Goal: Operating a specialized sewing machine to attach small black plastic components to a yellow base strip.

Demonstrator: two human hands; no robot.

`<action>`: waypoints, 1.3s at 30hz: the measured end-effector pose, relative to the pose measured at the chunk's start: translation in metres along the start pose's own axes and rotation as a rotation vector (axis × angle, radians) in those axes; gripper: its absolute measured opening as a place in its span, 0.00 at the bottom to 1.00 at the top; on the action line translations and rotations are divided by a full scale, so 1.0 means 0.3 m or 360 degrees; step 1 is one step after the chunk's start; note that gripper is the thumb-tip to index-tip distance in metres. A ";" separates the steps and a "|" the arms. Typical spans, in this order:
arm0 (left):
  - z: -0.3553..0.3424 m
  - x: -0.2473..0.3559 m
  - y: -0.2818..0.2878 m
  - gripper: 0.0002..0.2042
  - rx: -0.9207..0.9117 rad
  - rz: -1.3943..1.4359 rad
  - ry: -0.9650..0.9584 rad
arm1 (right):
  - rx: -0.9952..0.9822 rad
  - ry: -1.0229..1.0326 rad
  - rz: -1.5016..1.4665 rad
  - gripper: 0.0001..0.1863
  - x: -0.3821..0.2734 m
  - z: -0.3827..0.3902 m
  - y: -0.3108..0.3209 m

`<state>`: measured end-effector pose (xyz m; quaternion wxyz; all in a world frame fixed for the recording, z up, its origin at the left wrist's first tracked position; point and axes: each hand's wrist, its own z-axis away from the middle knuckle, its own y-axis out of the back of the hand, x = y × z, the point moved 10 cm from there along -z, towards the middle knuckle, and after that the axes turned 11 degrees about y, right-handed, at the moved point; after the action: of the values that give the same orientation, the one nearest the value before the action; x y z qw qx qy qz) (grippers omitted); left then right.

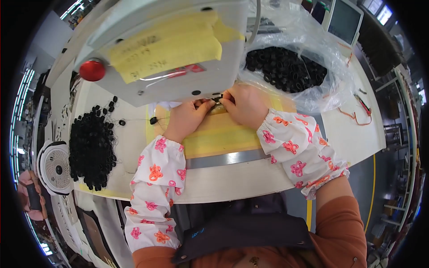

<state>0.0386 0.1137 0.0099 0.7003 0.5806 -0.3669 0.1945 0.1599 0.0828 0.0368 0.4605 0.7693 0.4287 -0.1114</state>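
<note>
"Grey floor with a yellow line shows past the right side of a pale table; what stands on that table?"

"A big white machine, with a red button at its left and yellow tape across its front; below it lies a yellow sheet, with a metal strip along the near edge."

"And the hands?"

"Close together, right by the machine's lower edge; the left hand has thumb and finger pinched on a small black piece; the right hand pinches the same piece from its own side; flowered sleeve covers wrap both forearms."

"Where exactly is that piece?"

"Between the two sets of fingertips, at the far end of the yellow sheet; the fingers cover so much of it that I cannot tell its shape."

"What lies to the left?"

"A heap of black loops with loose threads; a single black bit lies near the left hand, joined by a thread toward the heap; a white fan stands beyond the heap."

"To the right?"

"An open clear bag, holding many black rings; a monitor stands behind it."
</note>
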 end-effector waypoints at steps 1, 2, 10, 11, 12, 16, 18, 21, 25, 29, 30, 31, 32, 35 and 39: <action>0.010 0.000 0.008 0.15 0.0021 0.0087 0.0049 | 0.0008 0.0019 0.0043 0.07 0.001 0.008 -0.003; 0.010 0.001 0.004 0.14 0.0033 0.0063 0.0003 | 0.0016 0.0079 0.0050 0.07 -0.007 0.008 -0.008; 0.160 0.052 0.140 0.16 0.0499 -0.0199 -0.0331 | 0.0211 0.0135 0.0211 0.09 -0.056 0.026 0.113; 0.153 -0.021 0.201 0.17 0.0563 -0.0219 -0.0142 | 0.0213 0.0198 0.0202 0.09 -0.079 0.023 0.128; 0.156 -0.086 0.250 0.17 0.0618 -0.0233 -0.0115 | 0.0275 0.0219 0.0250 0.09 -0.091 0.018 0.131; 0.221 -0.207 0.360 0.13 0.0876 -0.0227 -0.0013 | 0.0214 0.0257 0.0697 0.07 -0.066 -0.038 0.210; 0.239 -0.176 0.354 0.10 0.0984 -0.0081 -0.0149 | 0.0074 0.0169 0.0878 0.08 0.029 -0.034 0.238; 0.269 0.027 0.288 0.05 0.1201 -0.0410 -0.0595 | -0.0059 0.0060 0.1085 0.11 0.158 0.003 0.287; 0.185 0.118 0.014 0.10 0.0831 -0.0580 -0.0825 | -0.0135 0.0123 0.1024 0.08 0.223 0.008 0.275; 0.121 0.063 -0.012 0.15 0.0472 -0.0631 -0.0507 | -0.0058 0.0056 0.1015 0.08 0.196 -0.013 0.239; 0.110 0.052 -0.026 0.15 0.0460 -0.0622 -0.0490 | -0.0080 0.0049 0.1009 0.08 0.202 -0.011 0.235; 0.099 0.042 -0.015 0.15 0.0547 -0.0415 -0.0462 | -0.0099 0.0006 0.1070 0.08 0.220 -0.008 0.238; 0.095 0.034 0.004 0.15 0.0633 -0.0207 -0.0445 | -0.0108 -0.0040 0.1142 0.09 0.239 -0.004 0.255; 0.120 0.053 0.081 0.16 0.0736 0.0035 -0.0519 | -0.0092 0.0031 0.1112 0.11 0.281 -0.004 0.267; 0.064 0.012 0.049 0.12 0.0425 -0.0034 -0.0273 | 0.0017 0.0164 0.1016 0.14 0.199 -0.017 0.279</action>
<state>0.0250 0.0986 0.0235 0.5851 0.6869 -0.3901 0.1836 0.2589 0.1026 0.0572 0.4457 0.8720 0.1879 0.0754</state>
